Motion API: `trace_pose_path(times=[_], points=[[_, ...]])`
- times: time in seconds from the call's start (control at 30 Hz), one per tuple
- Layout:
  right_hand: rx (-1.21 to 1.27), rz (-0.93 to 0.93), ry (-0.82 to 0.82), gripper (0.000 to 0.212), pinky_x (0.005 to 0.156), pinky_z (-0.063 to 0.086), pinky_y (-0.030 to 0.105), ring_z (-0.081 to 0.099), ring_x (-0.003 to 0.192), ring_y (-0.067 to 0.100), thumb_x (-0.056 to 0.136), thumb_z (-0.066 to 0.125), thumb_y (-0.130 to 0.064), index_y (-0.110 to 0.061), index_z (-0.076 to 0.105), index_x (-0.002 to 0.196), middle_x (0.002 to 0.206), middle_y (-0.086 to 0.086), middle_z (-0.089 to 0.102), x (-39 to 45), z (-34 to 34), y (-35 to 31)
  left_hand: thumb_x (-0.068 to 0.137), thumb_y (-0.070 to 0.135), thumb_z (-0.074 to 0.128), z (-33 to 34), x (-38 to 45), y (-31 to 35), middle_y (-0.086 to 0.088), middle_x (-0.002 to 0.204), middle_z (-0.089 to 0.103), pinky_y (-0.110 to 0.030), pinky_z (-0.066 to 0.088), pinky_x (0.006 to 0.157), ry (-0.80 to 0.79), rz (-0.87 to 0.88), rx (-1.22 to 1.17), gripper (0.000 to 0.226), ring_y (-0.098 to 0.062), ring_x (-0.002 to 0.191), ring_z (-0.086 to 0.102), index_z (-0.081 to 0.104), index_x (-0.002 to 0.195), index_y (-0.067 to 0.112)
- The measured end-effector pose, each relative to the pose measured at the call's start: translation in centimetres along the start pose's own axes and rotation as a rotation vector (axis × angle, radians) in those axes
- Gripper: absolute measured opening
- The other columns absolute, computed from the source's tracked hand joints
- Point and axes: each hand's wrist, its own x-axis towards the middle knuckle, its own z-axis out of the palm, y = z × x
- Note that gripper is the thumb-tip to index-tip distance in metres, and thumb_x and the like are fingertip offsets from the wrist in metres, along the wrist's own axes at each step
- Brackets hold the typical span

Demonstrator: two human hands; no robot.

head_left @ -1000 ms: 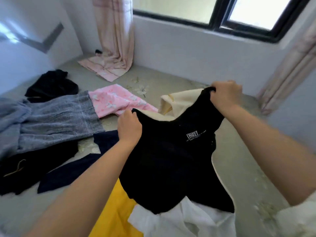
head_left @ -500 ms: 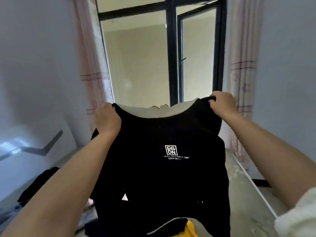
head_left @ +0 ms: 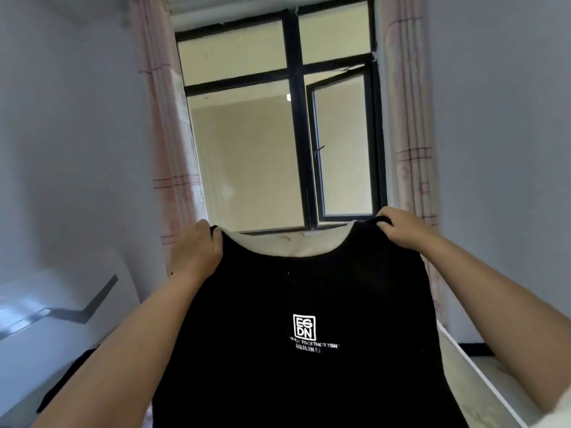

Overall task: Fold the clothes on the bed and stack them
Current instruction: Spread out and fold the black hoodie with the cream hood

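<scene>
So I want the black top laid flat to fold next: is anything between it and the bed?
Cannot tell. The left hand and right hand grip the black top by its shoulders, held up before the window. It hides the bed below; only a strip of the bed shows at right.

A black-framed window (head_left: 278,125) fills the twelve o'clock of the view, its right casement (head_left: 343,146) swung ajar, with a pale cream wall beyond the glass. Pink patterned curtains hang at either side, one at eleven o'clock (head_left: 167,143) and one at one o'clock (head_left: 408,125), against plain pale grey walls (head_left: 61,134). At eight o'clock stands a white panel (head_left: 55,329) crossed by a dark angled stripe.
</scene>
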Motion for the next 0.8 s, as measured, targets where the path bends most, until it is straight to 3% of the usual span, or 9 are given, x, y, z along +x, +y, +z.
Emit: trace_pose_path(times=[0.13, 0.23, 0.37, 0.53, 0.7, 0.8], points=[[-0.177, 0.068, -0.055, 0.021, 0.087, 0.033, 0.036, 0.052, 0.103, 0.027, 0.095, 0.043, -0.022, -0.009, 0.054, 0.106, 0.11, 0.012, 0.06, -4.6, 2.0, -1.8, 0.091, 0.027, 0.034, -1.6, -4.9, -0.2, -0.02, 0.104, 0.057, -0.036, 0.034, 0.073, -0.16, 0.136, 0.083, 0.035, -0.032, 0.1, 0.048, 0.055, 0.096, -0.001], [-0.271, 0.118, 0.152, 0.022, 0.089, 0.028, 0.035, 0.054, 0.103, 0.03, 0.095, 0.042, -0.02, -0.006, 0.054, 0.108, 0.107, 0.015, 0.062, -9.3, 3.7, -2.7, 0.092, 0.013, 0.04, -3.1, -9.0, -0.3, -0.025, 0.1, 0.056, -0.038, 0.031, 0.071, -0.179, 0.21, -0.007, 0.023, -0.033, 0.098, 0.048, 0.053, 0.092, -0.005], [-0.129, 0.116, 0.396, 0.019, 0.078, 0.025, 0.035, 0.054, 0.094, 0.036, 0.091, 0.043, -0.008, 0.005, 0.054, 0.1, 0.1, 0.025, 0.06, -16.3, 4.4, -3.9, 0.088, 0.016, 0.034, -6.1, -13.8, -2.4, -0.032, 0.092, 0.056, -0.047, 0.039, 0.069, -0.113, 0.215, -0.128, 0.036, -0.042, 0.089, 0.053, 0.056, 0.088, -0.012], [-0.169, 0.042, 0.362, 0.018, 0.074, 0.019, 0.033, 0.056, 0.089, 0.034, 0.092, 0.045, -0.01, 0.003, 0.056, 0.099, 0.095, 0.022, 0.063, -21.3, 4.1, -5.9, 0.089, 0.013, 0.037, -9.6, -18.0, -5.8, -0.031, 0.086, 0.058, -0.049, 0.041, 0.068, -0.106, 0.209, -0.125, 0.033, -0.042, 0.082, 0.055, 0.058, 0.087, -0.013], [-0.275, -0.086, 0.39, 0.023, 0.068, 0.016, 0.033, 0.058, 0.085, 0.033, 0.089, 0.046, -0.015, -0.001, 0.062, 0.099, 0.095, 0.018, 0.065, -22.4, 5.4, -8.6, 0.089, -0.001, 0.049, -10.8, -20.0, -7.5, -0.032, 0.086, 0.057, -0.049, 0.041, 0.064, -0.111, 0.203, -0.066, 0.015, -0.044, 0.085, 0.054, 0.057, 0.085, -0.014], [-0.389, -0.1, 0.386, 0.019, 0.065, 0.012, 0.031, 0.058, 0.08, 0.034, 0.089, 0.049, -0.011, 0.0, 0.063, 0.096, 0.091, 0.019, 0.065, -21.6, 6.8, -8.2, 0.082, 0.002, 0.046, -10.4, -19.5, -8.3, -0.024, 0.063, 0.057, -0.034, 0.042, 0.046, -0.016, 0.421, 0.068, 0.02, -0.036, 0.058, 0.058, 0.055, 0.067, -0.008]])
